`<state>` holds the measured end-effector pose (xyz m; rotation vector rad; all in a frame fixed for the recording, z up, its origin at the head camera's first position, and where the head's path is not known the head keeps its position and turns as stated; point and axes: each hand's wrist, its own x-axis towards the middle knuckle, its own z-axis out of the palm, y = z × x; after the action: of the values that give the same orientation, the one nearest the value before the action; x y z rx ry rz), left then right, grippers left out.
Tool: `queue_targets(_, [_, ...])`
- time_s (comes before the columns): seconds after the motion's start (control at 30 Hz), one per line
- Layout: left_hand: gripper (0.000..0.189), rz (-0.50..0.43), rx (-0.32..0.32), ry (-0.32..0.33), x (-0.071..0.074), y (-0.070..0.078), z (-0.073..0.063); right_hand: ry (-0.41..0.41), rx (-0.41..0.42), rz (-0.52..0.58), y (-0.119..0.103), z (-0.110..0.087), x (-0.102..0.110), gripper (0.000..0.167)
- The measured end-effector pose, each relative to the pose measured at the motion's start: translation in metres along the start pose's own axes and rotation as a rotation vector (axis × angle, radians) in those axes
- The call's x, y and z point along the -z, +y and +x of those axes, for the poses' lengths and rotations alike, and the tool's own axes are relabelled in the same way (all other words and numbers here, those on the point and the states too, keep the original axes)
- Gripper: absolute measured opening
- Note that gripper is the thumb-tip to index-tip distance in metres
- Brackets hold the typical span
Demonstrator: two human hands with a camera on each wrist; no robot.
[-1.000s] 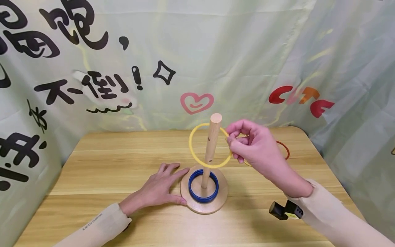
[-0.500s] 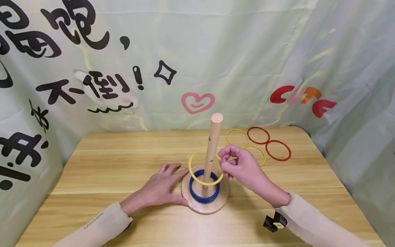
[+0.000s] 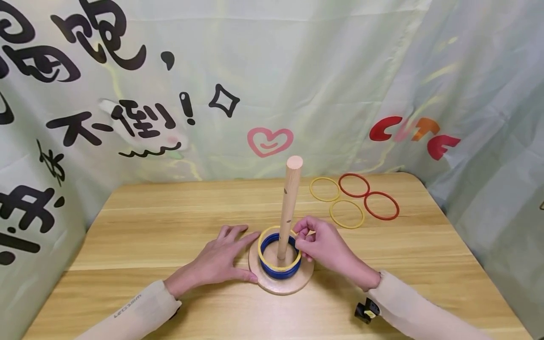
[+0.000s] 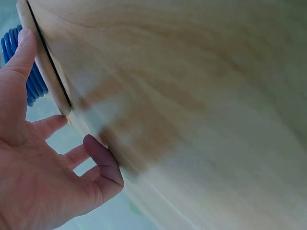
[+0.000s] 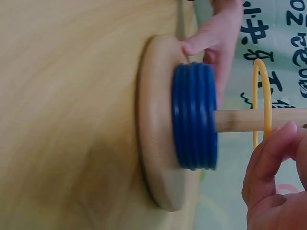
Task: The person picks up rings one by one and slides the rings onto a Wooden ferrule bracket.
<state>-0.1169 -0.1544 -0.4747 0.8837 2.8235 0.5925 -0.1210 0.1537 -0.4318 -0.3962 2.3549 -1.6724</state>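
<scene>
A wooden peg (image 3: 290, 203) stands upright on a round wooden base (image 3: 282, 287). Several blue rings (image 5: 194, 117) are stacked around its foot. My right hand (image 3: 325, 241) pinches a yellow ring (image 5: 261, 72) between thumb and finger. That ring encircles the peg, and the right wrist view shows a gap between it and the blue stack. My left hand (image 3: 216, 257) lies on the table with fingers spread, its thumb and index finger touching the left edge of the base. In the left wrist view, the left fingers (image 4: 50, 125) reach the base's rim.
Two yellow rings (image 3: 347, 227) and two red rings (image 3: 381, 219) lie flat at the back right of the wooden table (image 3: 170, 212). Behind the table hangs a pale printed curtain (image 3: 323, 71).
My right hand has lowered the yellow ring down along the peg toward the blue stack, moving left and nearer. The left hand has stayed at the base.
</scene>
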Motion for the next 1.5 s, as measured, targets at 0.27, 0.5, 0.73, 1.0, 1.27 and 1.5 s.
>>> queue_targets(0.27, [0.108,0.000,-0.006,-0.001,-0.001,-0.002,0.000,0.000,-0.023,-0.018,0.009,0.002,-0.006,0.020])
queue_targets(0.5, [0.108,-0.013,-0.010,0.004,0.001,-0.001,-0.001,0.007,-0.013,-0.079,0.014,0.005,-0.006,0.019])
queue_targets(0.73, [0.107,-0.019,-0.013,0.005,0.001,-0.001,0.000,0.002,-0.004,-0.142,0.018,0.007,-0.006,0.016])
queue_targets(1.0, [0.107,-0.005,-0.024,0.017,0.000,-0.001,0.000,0.042,-0.008,-0.124,0.018,-0.001,0.004,0.009])
queue_targets(1.27, [0.108,0.006,-0.024,0.019,-0.001,-0.001,0.000,0.127,0.010,-0.123,0.027,-0.009,0.035,0.008])
queue_targets(1.5, [0.109,0.006,-0.015,0.012,-0.001,-0.001,0.000,0.227,0.022,-0.221,0.039,-0.009,0.073,0.009])
